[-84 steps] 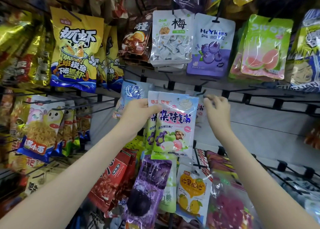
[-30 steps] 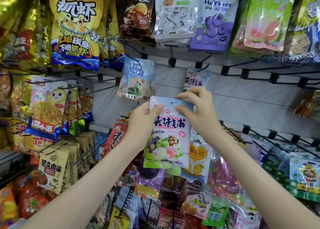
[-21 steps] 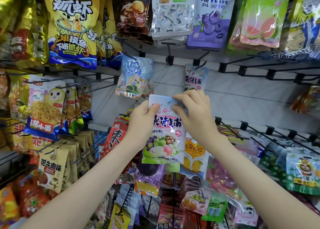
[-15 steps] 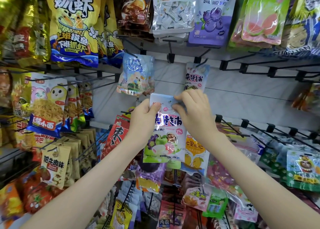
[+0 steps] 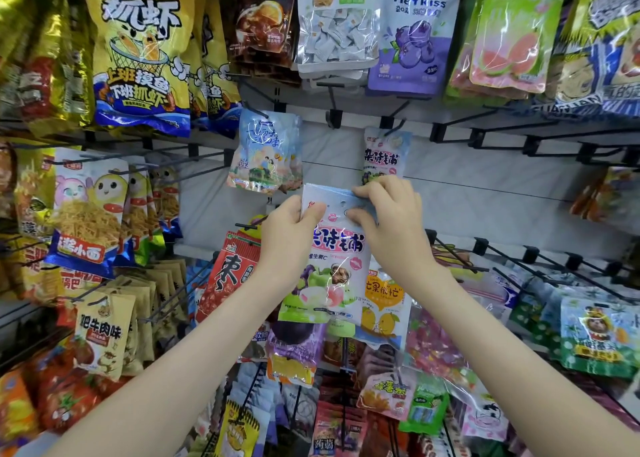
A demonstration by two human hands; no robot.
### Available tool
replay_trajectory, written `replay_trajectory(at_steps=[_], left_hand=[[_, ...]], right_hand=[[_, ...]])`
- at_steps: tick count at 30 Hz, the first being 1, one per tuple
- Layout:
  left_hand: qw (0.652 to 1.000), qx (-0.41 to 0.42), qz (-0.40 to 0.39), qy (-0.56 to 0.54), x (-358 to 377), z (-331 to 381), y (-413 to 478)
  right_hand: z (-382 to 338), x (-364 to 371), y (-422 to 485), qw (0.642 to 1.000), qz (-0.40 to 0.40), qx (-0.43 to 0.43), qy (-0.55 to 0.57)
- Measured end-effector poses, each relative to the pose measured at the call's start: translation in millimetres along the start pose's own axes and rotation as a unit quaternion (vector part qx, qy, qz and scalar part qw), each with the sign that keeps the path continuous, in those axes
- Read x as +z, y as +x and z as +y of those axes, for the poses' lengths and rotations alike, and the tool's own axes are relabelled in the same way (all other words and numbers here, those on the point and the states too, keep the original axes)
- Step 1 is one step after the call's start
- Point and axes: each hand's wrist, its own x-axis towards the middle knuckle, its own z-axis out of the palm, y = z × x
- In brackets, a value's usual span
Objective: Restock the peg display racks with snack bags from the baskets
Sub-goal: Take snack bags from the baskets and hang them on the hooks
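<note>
Centre of frame: the left hand (image 5: 291,235) and right hand (image 5: 388,221) are both raised in front of the rack, and together they hold the held bags (image 5: 329,273), pale blue-and-white packs with green and purple fruit printed low on the front. Layered edges show at the top, so there is more than one pack; the count cannot be told.

Left hand: fingers wrapped behind the upper left edge, thumb pressed on the front face.

Right hand: fingers curled over the upper right corner, thumb on the front just beside the punched hang hole. The holes are on no hook.

The held bags hang upright from the two hands, in front of the white wall (image 5: 485,193) and overlapping the lower row of stock.

Just above the right hand, a hung bag (image 5: 384,159) of the same print hangs on a peg (image 5: 394,126); its lower part is hidden behind the right hand's fingers. To its left, a blue bag (image 5: 265,155) hangs on its own hook, well clear of the hands.

Upper row, left to right: yellow shrimp bags (image 5: 138,51), a white plum bag (image 5: 334,20), a purple blueberry bag (image 5: 412,37), green guava bags (image 5: 509,34).

Left of frame: noodle bags (image 5: 86,207) on several hooks.

Lower centre: a red bag (image 5: 232,269) left of the held bags and a mango bag (image 5: 384,304) partly behind them.

Right of frame: black pegs (image 5: 502,131) project from the upper rail.
</note>
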Motion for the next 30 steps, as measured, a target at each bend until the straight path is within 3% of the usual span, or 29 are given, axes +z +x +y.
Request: replay_trajectory(at_steps=[4,8,11,15,23,30], left_hand=[[1.000,0.006,-0.007,-0.016,10,4,0],[0.999,0.024,-0.037,-0.027,17,8,5],[0.998,0.040,-0.040,-0.037,23,15,11],[0.996,0.014,-0.059,-0.071,30,22,17],[0.980,-0.057,-0.142,-0.126,31,26,45],[0.979,-0.076,-0.103,-0.158,31,20,70]], right_hand=[[6,-6,0,1.000,0.005,0.009,0.002],[12,-20,12,0.987,-0.030,0.108,0.113],[12,-28,20,0.954,-0.030,0.223,0.198],[26,-27,22,0.876,-0.061,0.361,0.312],[48,-28,45,0.862,-0.043,0.370,0.343],[66,-22,71,0.863,-0.016,0.365,0.349]])
